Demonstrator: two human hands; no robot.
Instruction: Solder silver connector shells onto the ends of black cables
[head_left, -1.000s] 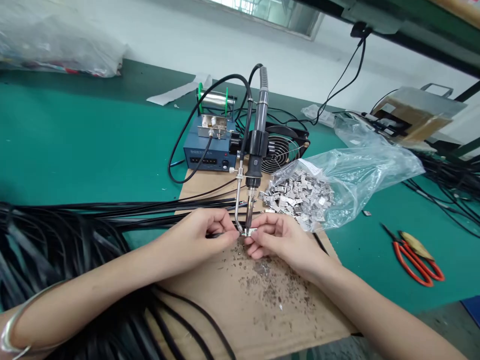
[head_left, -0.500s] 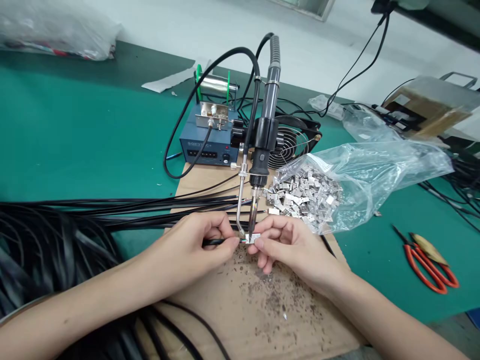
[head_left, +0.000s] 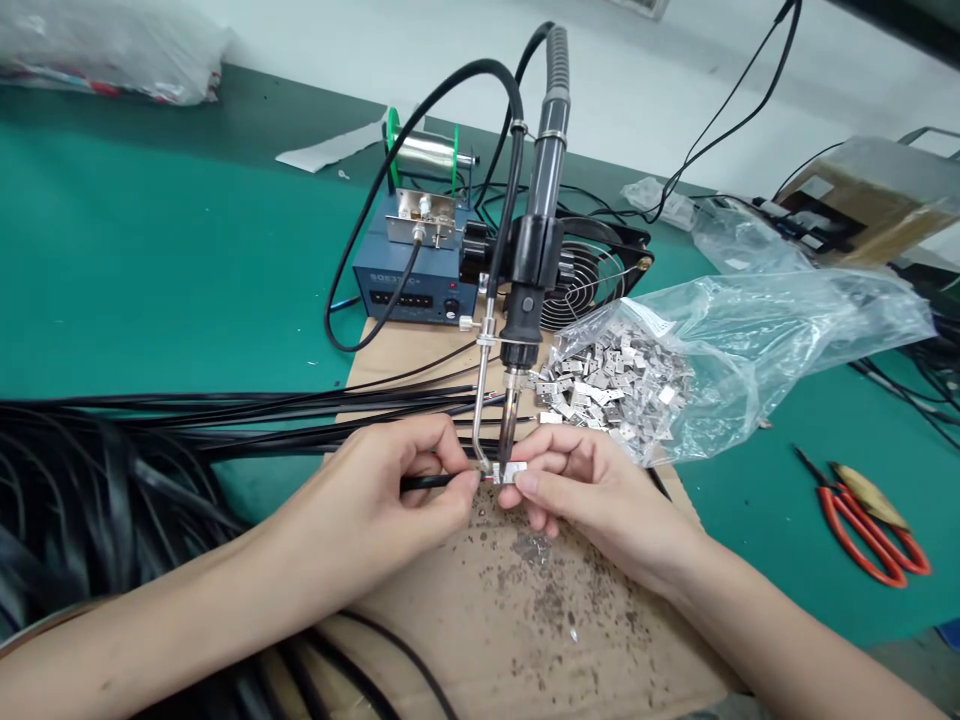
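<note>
My left hand (head_left: 427,470) pinches a black cable (head_left: 424,482) close to its stripped end, where thin coloured wires show. Between the thumb and finger of my right hand (head_left: 577,475) is a small silver USB connector (head_left: 513,472), its left end meeting the wires. Just above that joint, the tip of a stand-mounted soldering iron (head_left: 522,330) points down; whether it touches the metal I cannot tell. A thin solder feed tube (head_left: 481,390) ends beside the tip. Both hands are closed over a cardboard sheet (head_left: 480,600) specked with dark residue.
Behind stands a blue solder feeder (head_left: 405,285) with a solder spool (head_left: 424,155), beside a fan (head_left: 592,275). A clear bag (head_left: 750,350) spills several metal connectors (head_left: 607,380). Red-handled scissors (head_left: 862,525) lie at right. Black cables (head_left: 112,490) heap up at left.
The camera view has shifted slightly. My right hand and the connector have moved a little to the right relative to the iron tip. Both hands keep their holds.
</note>
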